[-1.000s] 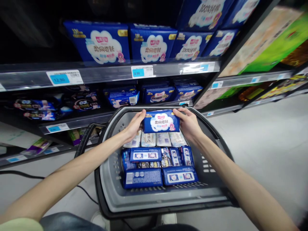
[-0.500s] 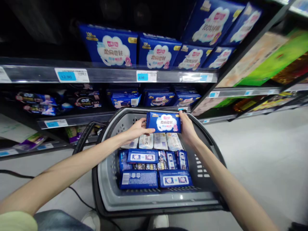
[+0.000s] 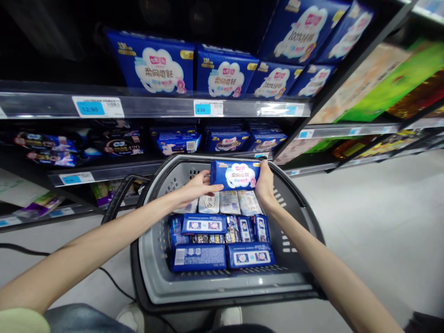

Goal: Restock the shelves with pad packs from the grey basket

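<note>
A blue pack of sanitary pads (image 3: 236,175) with a white cloud label is held between both hands above the far end of a grey shopping basket (image 3: 180,289). My left hand (image 3: 197,188) grips its left end, thumb lying along the front. Around its right end wraps my right hand (image 3: 265,182). Below it in the basket stand several white packs (image 3: 229,202). Nearer to me are more blue packs, among them one lying flat (image 3: 204,224) and two in the front row, a left one (image 3: 199,257) and a right one (image 3: 251,255).
Store shelves rise beyond the basket. Large blue packs (image 3: 156,69) line the upper shelf edge (image 3: 152,107), and smaller packs (image 3: 227,140) fill the one below. Green boxes (image 3: 391,90) stand at the right. A black cable (image 3: 116,284) runs over the floor at left.
My right hand has shifted slightly left and wraps further round the pack's right end. The pack stays almost in place; the whole view has moved a little.
</note>
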Demonstrator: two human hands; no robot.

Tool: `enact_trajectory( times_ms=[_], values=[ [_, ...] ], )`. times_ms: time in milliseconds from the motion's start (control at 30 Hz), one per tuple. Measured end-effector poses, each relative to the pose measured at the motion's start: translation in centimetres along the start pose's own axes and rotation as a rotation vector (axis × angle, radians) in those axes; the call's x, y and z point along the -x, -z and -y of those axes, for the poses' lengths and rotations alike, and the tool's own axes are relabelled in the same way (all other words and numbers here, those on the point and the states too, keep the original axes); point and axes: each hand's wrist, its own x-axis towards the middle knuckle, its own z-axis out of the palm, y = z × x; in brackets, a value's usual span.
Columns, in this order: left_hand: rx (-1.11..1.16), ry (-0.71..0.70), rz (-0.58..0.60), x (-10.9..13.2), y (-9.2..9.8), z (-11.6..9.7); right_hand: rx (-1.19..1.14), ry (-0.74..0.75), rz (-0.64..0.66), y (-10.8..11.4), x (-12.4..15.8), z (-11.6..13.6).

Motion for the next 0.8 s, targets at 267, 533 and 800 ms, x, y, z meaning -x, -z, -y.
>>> enact_trajectory(
  times_ms=[267, 533, 800],
  values=[
    [-0.033, -0.009, 0.036, -0.1, 0.3, 0.1, 0.022, -0.061, -0.111, 0.1, 0.2, 3.1],
    [-0.063, -0.005, 0.030, 0.0, 0.4, 0.0, 0.034, -0.061, -0.089, 0.2, 0.6, 4.2],
    [-0.079, -0.008, 0.043, -0.1, 0.4, 0.2, 0.040, -0.052, -0.093, 0.2, 0.6, 4.5]
  ],
)
